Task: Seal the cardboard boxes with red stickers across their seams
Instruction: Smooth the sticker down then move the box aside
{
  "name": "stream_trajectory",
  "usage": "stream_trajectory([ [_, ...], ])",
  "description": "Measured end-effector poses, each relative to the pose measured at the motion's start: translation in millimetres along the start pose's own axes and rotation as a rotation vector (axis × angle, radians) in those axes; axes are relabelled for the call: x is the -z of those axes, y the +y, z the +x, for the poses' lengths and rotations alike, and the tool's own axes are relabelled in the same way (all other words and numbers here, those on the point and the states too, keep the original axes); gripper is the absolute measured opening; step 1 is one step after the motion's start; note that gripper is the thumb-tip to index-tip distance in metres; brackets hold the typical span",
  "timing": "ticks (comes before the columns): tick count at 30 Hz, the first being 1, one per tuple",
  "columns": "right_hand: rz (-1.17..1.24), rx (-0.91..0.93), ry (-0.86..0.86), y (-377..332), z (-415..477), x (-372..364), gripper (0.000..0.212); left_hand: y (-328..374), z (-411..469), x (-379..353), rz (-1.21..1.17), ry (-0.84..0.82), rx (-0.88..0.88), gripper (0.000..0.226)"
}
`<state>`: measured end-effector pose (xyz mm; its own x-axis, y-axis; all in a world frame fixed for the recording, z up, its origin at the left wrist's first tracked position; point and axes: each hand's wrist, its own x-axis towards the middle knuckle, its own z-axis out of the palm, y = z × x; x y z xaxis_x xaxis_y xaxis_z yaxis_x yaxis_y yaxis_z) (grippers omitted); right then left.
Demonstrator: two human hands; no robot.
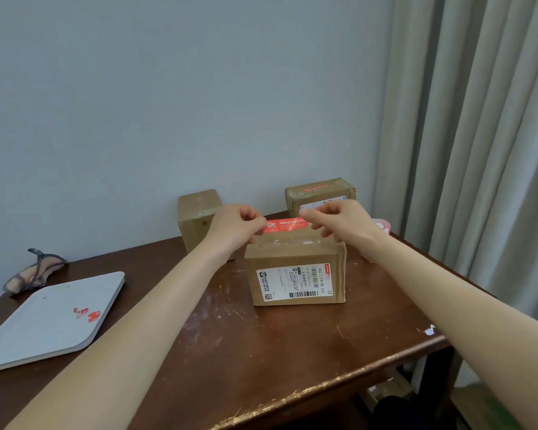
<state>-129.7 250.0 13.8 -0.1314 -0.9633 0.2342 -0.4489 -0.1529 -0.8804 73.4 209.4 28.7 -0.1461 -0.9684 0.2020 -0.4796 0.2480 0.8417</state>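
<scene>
Worktop (261, 352) carries three boxes. Back-right box (319, 193): red strip already along its top; we judge it sealed. Back-left box (199, 218): no red showing, left to do. Near box (295, 274): the one in hand, no red on its top yet. Left hand (236, 226) and right hand (339, 221): each grip pinches one end of the red sticker (286, 226), stretched just over the near box's top. We reckon about a third is done.
</scene>
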Motion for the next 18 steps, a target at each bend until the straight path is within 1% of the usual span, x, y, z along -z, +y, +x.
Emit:
stream_trajectory([
  [2, 0.074, -0.065, -0.024, -2.9, 5.9, -0.3, 0.023, 4.8, 2.6, -2.6, -0.021, -0.031, 0.006, 0.007],
  [4, 0.086, -0.101, -0.045, -1.9, 10.9, 1.9, 0.013, 6.7, 5.5, -4.6, -0.051, -0.046, 0.03, 0.008],
  [9, 0.022, -0.198, -0.058, 2.2, 21.2, 0.9, 0.017, 0.0, 14.4, -10.7, -0.159, -0.079, 0.106, 0.008],
  [11, 0.003, -0.227, -0.052, 3.9, 26.3, -1.6, 0.019, -3.0, 17.0, -13.9, -0.176, -0.088, 0.13, 0.004],
  [12, -0.016, -0.232, -0.052, 4.7, 29.2, -3.1, 0.019, -4.3, 18.4, -16.0, -0.168, -0.085, 0.138, 0.006],
  [14, -0.087, -0.228, -0.052, 6.3, 34.4, -6.7, 0.02, -6.3, 20.5, -20.5, -0.083, -0.07, 0.133, 0.007],
  [16, -0.219, -0.205, -0.054, 7.3, 38.1, -10.1, 0.02, -8.5, 21.9, -25.3, 0.058, -0.045, 0.097, 0.006],
  [18, -0.326, -0.174, -0.055, 7.8, 39.8, -13.7, 0.02, -11.5, 23.6, -29.6, 0.152, -0.029, 0.052, 0.01],
])
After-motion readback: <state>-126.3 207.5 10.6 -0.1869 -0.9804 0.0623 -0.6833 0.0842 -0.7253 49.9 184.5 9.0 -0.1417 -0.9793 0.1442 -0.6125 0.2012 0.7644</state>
